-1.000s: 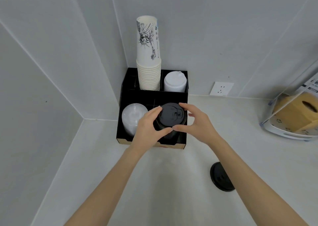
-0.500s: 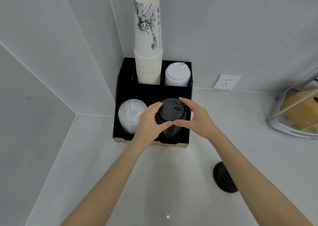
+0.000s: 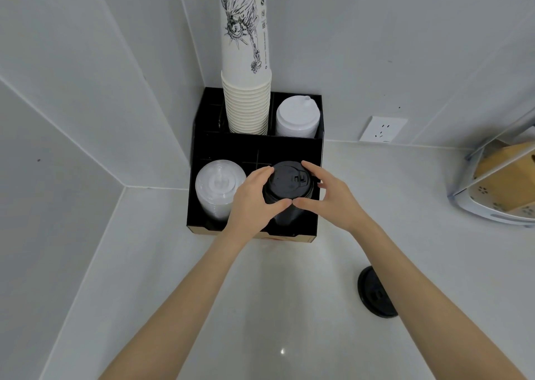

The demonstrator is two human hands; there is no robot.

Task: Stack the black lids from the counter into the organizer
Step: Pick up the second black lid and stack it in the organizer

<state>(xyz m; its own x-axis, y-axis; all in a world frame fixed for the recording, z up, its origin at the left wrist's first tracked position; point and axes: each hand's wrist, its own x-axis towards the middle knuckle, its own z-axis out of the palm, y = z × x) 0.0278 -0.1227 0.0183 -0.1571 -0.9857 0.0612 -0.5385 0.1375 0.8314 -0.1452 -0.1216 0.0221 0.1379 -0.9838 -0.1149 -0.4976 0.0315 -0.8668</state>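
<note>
Hands met at the thumbs: left hand (image 3: 251, 200) and right hand (image 3: 330, 198) cupped the stack of black lids (image 3: 289, 190) in the front-right compartment of the black organizer (image 3: 254, 148). One black lid (image 3: 373, 292) lay on the counter (image 3: 289, 307), near the right forearm.

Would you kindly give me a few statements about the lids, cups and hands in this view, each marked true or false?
1. Both hands, left hand and right hand, surround the black lid stack. True.
2. The black lid stack sits in the organizer's back left compartment. False: front right.
3. One black lid lies on the counter. True.
4. The paper cups stand on the counter. False: they stand in the organizer.
5. Clear lids sit left of the black stack. True.
</note>
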